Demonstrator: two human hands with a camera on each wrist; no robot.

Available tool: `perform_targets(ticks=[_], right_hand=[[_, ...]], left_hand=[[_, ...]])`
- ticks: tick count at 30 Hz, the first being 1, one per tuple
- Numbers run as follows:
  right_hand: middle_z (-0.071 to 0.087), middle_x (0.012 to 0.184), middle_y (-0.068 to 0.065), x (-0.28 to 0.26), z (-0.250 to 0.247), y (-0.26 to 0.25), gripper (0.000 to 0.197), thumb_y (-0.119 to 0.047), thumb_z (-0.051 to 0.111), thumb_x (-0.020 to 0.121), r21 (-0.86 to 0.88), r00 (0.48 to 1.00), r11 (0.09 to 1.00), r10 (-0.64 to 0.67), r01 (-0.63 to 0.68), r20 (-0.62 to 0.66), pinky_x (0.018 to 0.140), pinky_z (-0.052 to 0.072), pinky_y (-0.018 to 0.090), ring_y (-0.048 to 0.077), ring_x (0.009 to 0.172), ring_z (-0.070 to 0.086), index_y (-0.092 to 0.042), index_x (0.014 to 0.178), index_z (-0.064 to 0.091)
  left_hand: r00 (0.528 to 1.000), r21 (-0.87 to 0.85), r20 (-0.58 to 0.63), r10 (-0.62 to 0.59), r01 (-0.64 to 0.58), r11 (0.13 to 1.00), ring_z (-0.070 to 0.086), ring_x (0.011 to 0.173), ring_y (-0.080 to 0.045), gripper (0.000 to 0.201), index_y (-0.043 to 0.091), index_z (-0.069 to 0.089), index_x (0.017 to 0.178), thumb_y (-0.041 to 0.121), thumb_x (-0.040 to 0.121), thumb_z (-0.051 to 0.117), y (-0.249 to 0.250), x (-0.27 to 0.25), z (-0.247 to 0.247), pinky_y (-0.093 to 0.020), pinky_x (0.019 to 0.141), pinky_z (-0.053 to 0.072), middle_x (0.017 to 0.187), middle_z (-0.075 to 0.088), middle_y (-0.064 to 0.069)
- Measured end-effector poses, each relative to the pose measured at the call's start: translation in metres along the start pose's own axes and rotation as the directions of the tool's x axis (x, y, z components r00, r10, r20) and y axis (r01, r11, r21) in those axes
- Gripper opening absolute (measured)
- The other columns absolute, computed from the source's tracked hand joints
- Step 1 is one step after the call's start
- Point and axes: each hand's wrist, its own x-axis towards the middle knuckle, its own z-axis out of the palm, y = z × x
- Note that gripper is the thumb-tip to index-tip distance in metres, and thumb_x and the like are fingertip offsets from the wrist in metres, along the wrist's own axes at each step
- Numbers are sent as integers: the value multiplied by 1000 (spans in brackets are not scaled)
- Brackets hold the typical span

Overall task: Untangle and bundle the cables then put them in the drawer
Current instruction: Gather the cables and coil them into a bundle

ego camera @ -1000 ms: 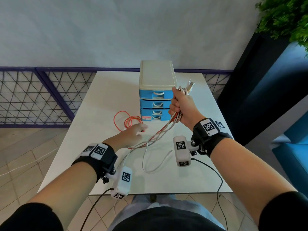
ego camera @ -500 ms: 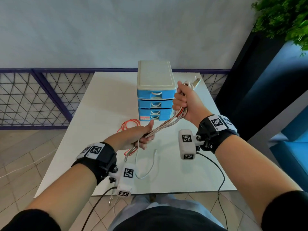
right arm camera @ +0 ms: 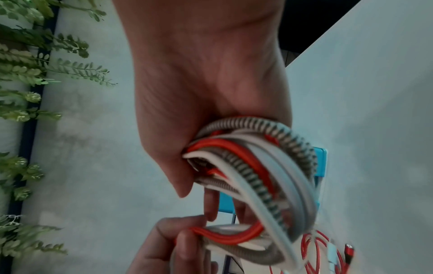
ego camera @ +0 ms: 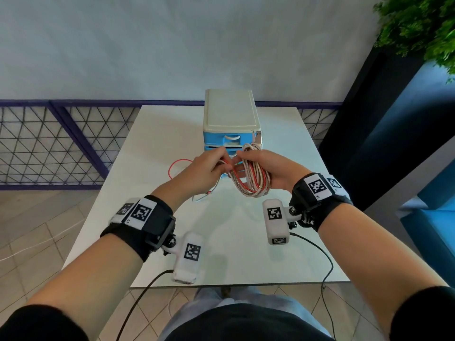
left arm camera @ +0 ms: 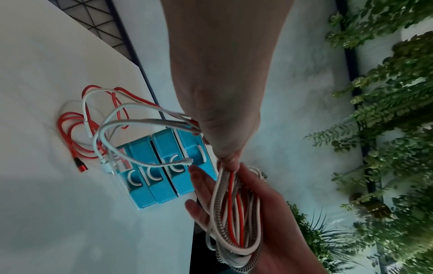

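Note:
A bundle of red, white and spiral-wrapped cables [ego camera: 251,179] hangs in loops round my right hand [ego camera: 270,166], just in front of the blue drawer unit [ego camera: 231,116], whose drawers are all closed. My thumb lies over the loops. My left hand [ego camera: 209,168] grips the same strands right beside the right thumb. In the left wrist view the loops [left arm camera: 234,213] lie across the right palm, and loose tails [left arm camera: 112,126] trail from my left hand [left arm camera: 222,120] down to the table. The right wrist view shows the cable loops [right arm camera: 253,166] close up, with left fingers [right arm camera: 180,244] below.
The white table [ego camera: 160,134] carries the drawer unit at its far middle. A loose red cable [ego camera: 176,166] lies on the table left of the unit, its red plug [left arm camera: 81,166] on the surface. A dark cabinet [ego camera: 369,143] and plants stand to the right.
My right hand has come down and nearer. The left hand has risen from the table to meet it, and the strands now form loops round the right hand.

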Motion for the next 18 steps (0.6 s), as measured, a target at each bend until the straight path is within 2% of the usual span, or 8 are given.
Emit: perform_targets(ticks=[1, 3, 6, 8, 11, 14, 16, 18], right_hand=[[65, 105, 17, -1, 1, 1, 27, -28, 47, 100, 13, 999, 1000, 18, -19, 42, 93, 50, 44, 29, 102, 65, -7, 108, 61], [66, 107, 17, -4, 5, 2, 31, -32, 42, 101, 16, 990, 999, 39, -42, 133, 99, 44, 52, 33, 108, 62, -11, 115, 59], [68, 110, 17, -8, 9, 5, 35, -37, 39, 100, 72, 975, 995, 44, -61, 218, 101, 43, 54, 34, 107, 64, -14, 114, 62], [69, 109, 17, -8, 11, 7, 38, -39, 39, 99, 125, 968, 989, 44, -76, 245, 99, 46, 52, 33, 106, 65, -13, 115, 61], [72, 93, 11, -10, 14, 7, 32, -37, 43, 97, 137, 964, 983, 82, -120, 252, 85, 55, 43, 22, 86, 71, -13, 105, 63], [64, 75, 5, -7, 15, 9, 25, -35, 48, 98, 70, 969, 991, 100, -118, 225, 65, 57, 32, 12, 62, 62, -12, 97, 58], [52, 64, 0, -3, 14, 11, 19, -30, 51, 98, 26, 984, 997, 63, -68, 164, 53, 50, 26, 8, 50, 49, -11, 98, 55], [40, 57, -3, 2, 13, 13, 15, -26, 54, 97, 9, 996, 1000, 6, -7, 91, 47, 43, 23, 6, 45, 37, -11, 96, 53]], left_hand=[[1000, -14, -15, 8, -9, 1000, 55, 78, -2, 6, 19, 51, 89, 16, 94, 52, 1, 0, 0, -25, 68, 42, 81, 56, 13], [999, -36, -38, 19, -20, 999, 57, 81, -5, 7, 21, 51, 89, 16, 93, 52, 3, 1, 2, -27, 68, 45, 83, 56, 13], [998, -60, -54, 37, -40, 997, 55, 82, -1, 4, 16, 52, 92, 12, 94, 51, 6, -1, 4, -9, 66, 41, 86, 55, 12], [997, -79, -66, 29, -34, 996, 55, 81, 1, 3, 14, 51, 94, 11, 94, 51, 7, -1, 5, -6, 64, 39, 87, 56, 11], [998, -218, -59, -2, -11, 976, 57, 72, 4, 25, 16, 43, 109, 9, 91, 58, 5, -3, 3, -10, 65, 43, 84, 58, 6], [999, -276, -48, -27, 13, 961, 57, 64, 1, 58, 29, 31, 129, 15, 86, 67, 0, -5, 1, -12, 65, 44, 77, 58, 3], [995, -250, -37, -89, 77, 965, 55, 58, -5, 56, 28, 32, 127, 23, 85, 69, -2, -3, -1, -17, 60, 44, 74, 58, 1], [977, -299, 25, -210, 208, 931, 54, 51, -10, 44, 19, 38, 116, 30, 86, 67, -2, -2, -3, -20, 50, 43, 71, 60, -1]])
